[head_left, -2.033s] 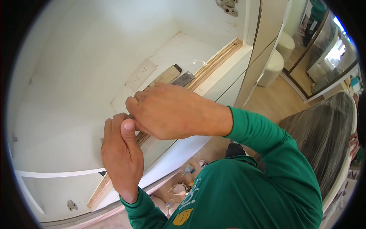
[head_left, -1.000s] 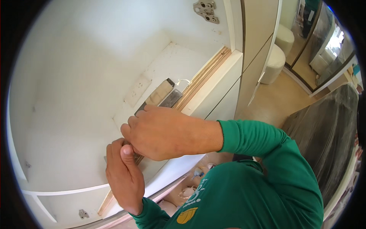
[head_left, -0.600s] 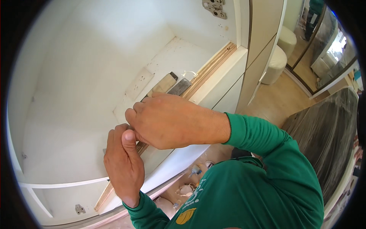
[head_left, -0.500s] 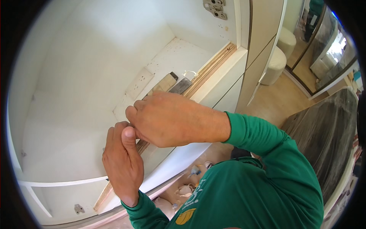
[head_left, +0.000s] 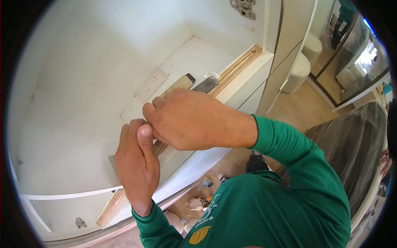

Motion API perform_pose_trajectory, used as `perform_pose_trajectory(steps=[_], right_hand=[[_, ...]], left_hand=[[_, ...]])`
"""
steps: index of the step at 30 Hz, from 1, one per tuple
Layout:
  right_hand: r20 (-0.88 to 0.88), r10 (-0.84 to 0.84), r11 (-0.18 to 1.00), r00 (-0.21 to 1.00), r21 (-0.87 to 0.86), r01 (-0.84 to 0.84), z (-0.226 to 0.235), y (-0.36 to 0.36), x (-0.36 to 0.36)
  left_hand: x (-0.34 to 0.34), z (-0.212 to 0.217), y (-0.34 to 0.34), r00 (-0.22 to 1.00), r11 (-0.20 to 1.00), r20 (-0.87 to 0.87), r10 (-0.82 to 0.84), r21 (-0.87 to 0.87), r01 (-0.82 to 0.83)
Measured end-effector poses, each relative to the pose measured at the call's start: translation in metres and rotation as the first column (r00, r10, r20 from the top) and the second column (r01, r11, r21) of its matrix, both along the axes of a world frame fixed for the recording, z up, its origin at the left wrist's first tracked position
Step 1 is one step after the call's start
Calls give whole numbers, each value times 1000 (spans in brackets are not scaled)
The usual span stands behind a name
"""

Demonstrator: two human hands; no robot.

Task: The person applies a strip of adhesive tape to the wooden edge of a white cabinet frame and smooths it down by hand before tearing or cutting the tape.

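Note:
My two hands meet over the front ledge of a white cabinet. My left hand (head_left: 139, 165) is closed, thumb up, its fingers curled over whatever it grips. A flat grey edge (head_left: 113, 166) juts out beyond that hand's outer side; the rest is hidden. Against its fingertips, my right hand (head_left: 196, 118) is closed with the knuckles up and covers what lies between them. Just beyond the right hand lie a tan block-like piece with a black end (head_left: 181, 84) and a flat dark-grey plate (head_left: 206, 84). Bare wood strips (head_left: 237, 64) run along the ledge under both hands.
Metal hinges (head_left: 244, 8) sit on the cabinet's right wall, with another hinge (head_left: 80, 223) at lower left. White string (head_left: 211, 75) lies by the grey plate. Round stools (head_left: 298, 72) stand to the right, near a plastic-wrapped item (head_left: 351, 140). Several objects litter the floor below, including a blue one (head_left: 206, 182).
Both hands remain together in nearly the same pose, slightly farther up in the picture. More of the grey edge shows beside my left hand. The whole view has shifted a little.

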State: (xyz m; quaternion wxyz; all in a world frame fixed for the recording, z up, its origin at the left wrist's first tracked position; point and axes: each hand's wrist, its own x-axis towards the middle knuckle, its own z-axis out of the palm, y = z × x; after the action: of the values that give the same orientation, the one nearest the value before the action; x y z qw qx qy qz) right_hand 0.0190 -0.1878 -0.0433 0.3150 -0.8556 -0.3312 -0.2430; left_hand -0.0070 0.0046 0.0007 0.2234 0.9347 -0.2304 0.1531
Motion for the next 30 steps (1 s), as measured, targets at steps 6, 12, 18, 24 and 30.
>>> perform_pose_trajectory(steps=[6, 12, 18, 24, 30], right_hand=[[32, -147, 984, 989, -95, 150, 5, -8, -1], [-3, -145, 986, 989, -85, 144, 10, -9, -7], [-47, -11, 995, 999, -100, 6, 14, 1, -1], [-68, -98, 993, 993, -75, 93, 12, -12, -3], [-41, -107, 991, 993, -83, 103, 8, -12, -1]], left_hand=[[19, -8, -8, 997, 995, 35, -76, -56, 78], [6, -1, -7, 996, 985, -86, -33, -169, 18], [-6, 0, 5, 997, 987, -66, 41, -154, -51], [1, 3, -11, 997, 994, -64, 53, -90, -59], [15, -2, -17, 978, 979, -114, 177, -78, -187]])
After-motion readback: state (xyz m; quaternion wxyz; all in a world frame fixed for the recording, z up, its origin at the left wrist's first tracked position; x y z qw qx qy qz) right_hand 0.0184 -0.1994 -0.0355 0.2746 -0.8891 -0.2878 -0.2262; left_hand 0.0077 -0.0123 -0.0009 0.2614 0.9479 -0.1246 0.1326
